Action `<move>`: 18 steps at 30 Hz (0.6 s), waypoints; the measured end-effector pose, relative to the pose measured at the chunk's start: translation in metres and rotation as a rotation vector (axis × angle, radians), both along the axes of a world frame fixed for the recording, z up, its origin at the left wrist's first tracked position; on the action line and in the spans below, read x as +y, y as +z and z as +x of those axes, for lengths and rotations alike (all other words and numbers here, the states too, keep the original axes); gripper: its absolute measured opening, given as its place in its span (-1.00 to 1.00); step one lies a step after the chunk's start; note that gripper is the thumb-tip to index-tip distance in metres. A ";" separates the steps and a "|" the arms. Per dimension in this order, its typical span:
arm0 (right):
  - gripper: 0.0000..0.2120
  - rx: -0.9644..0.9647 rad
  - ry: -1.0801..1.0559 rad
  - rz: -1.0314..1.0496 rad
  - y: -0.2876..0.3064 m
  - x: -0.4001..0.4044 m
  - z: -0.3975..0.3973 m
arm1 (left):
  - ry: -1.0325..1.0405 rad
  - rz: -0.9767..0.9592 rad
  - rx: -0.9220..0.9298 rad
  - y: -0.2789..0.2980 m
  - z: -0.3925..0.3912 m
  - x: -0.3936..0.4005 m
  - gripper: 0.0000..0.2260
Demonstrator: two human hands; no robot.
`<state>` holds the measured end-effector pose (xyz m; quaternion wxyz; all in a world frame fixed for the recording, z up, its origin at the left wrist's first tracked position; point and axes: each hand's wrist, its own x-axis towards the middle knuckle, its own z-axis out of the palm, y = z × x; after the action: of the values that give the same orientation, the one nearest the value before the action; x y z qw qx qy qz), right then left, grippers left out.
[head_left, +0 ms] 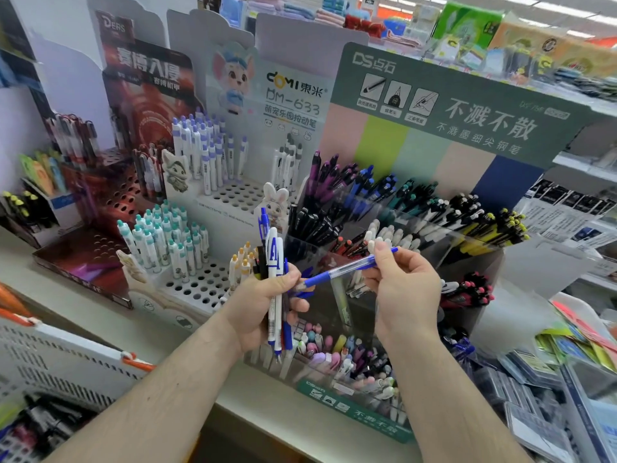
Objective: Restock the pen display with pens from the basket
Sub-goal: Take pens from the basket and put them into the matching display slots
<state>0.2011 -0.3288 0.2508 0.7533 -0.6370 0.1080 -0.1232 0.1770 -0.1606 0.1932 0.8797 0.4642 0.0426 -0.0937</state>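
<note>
I see the green-headed pen display (394, 228) directly beyond both hands, its clear compartments packed with pens. The white perforated stand (213, 282) sits beyond and left of the left hand. The white basket (63, 355) lies below-left of the left forearm. Left hand (267, 305) grips an upright bundle of pens (274, 289), fingers curled round it. Right hand (400, 282) pinches a blue pen (347, 267) near its upper end; the pen slants down to the left hand, tip touching its thumb.
</note>
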 end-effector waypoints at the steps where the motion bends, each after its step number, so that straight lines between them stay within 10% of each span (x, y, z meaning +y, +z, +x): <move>1: -0.79 0.003 -0.025 -0.007 -0.002 0.000 0.001 | 0.011 -0.010 -0.007 -0.002 0.000 -0.001 -0.92; 18: -0.91 -0.357 -0.121 -0.288 -0.004 0.023 0.009 | 0.304 -0.267 0.025 -0.010 0.003 0.017 -0.87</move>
<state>0.2102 -0.3059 0.2473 0.6530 -0.6985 -0.0076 -0.2926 0.1803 -0.1434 0.1828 0.9370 0.3303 0.1102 0.0298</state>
